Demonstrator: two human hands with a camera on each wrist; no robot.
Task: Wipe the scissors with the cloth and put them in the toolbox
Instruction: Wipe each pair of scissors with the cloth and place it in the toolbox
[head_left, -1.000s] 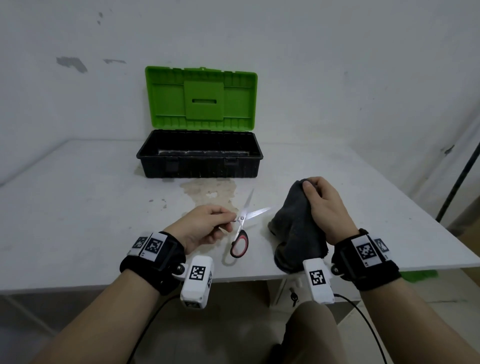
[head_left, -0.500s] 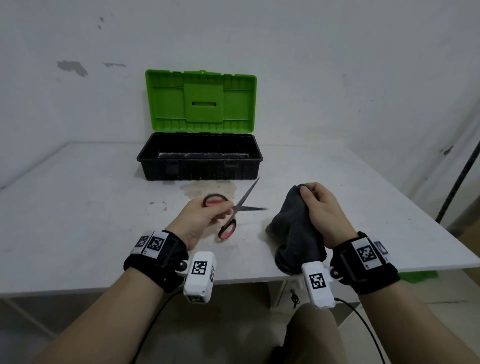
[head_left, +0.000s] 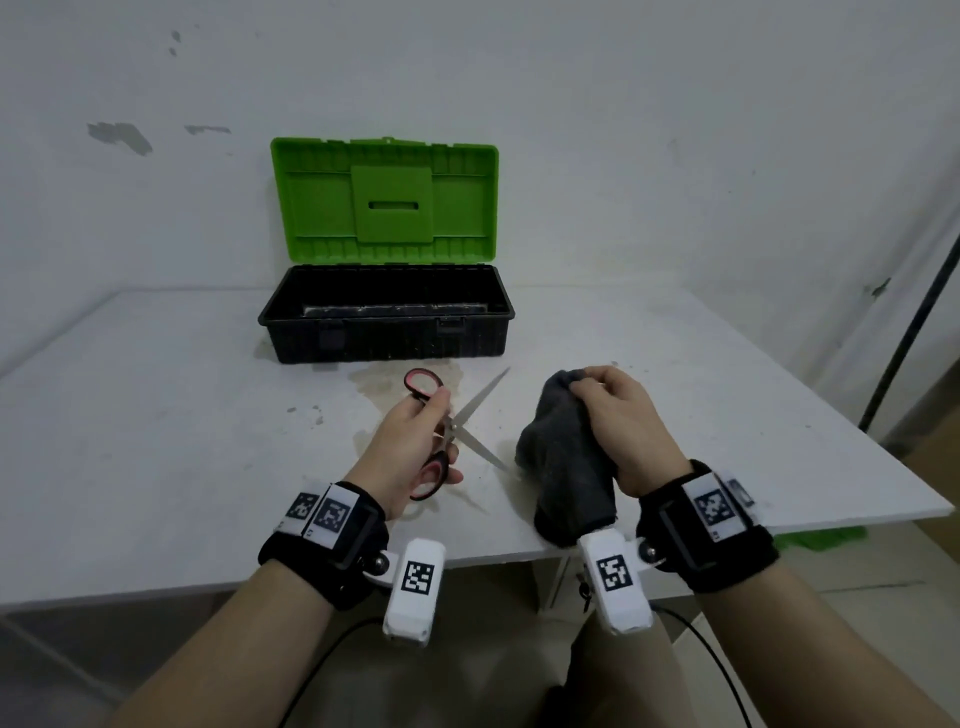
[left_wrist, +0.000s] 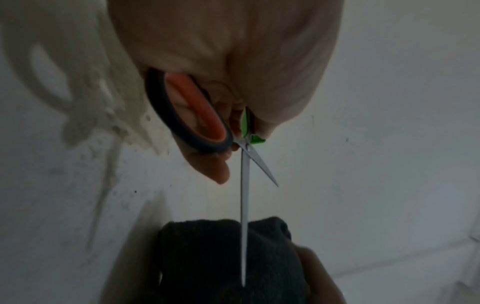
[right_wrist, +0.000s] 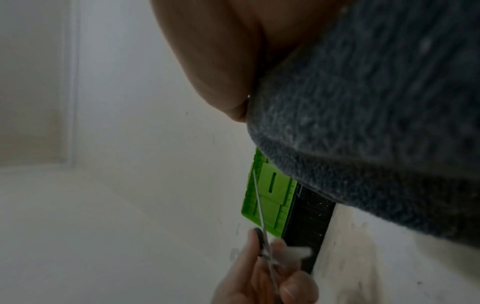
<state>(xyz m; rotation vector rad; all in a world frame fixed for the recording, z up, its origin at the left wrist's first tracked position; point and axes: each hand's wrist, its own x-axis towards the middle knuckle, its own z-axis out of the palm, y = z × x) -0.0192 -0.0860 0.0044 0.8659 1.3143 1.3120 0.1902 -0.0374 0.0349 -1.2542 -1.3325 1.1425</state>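
My left hand (head_left: 415, 441) grips the scissors (head_left: 470, 421) by their black and red handles, lifted off the table, blades spread wide. One blade points up-right toward the toolbox; the other points right, its tip at the dark grey cloth (head_left: 569, 467). In the left wrist view the long blade of the scissors (left_wrist: 244, 205) crosses in front of the cloth (left_wrist: 221, 257). My right hand (head_left: 621, 415) holds the bunched cloth upright on the table. The cloth (right_wrist: 376, 123) fills the right wrist view. The black toolbox (head_left: 387, 338) stands behind, its green lid (head_left: 384, 200) open against the wall.
The white table (head_left: 156, 415) carries a brownish stain (head_left: 395, 379) in front of the toolbox and small dark specks. Its front edge runs just below my wrists. A dark pole (head_left: 909, 332) leans at the right beyond the table corner.
My left hand picked the scissors up off the table, turned them and spread the blades wide. The lower blade tip now reaches the cloth. My right hand stayed on the cloth.
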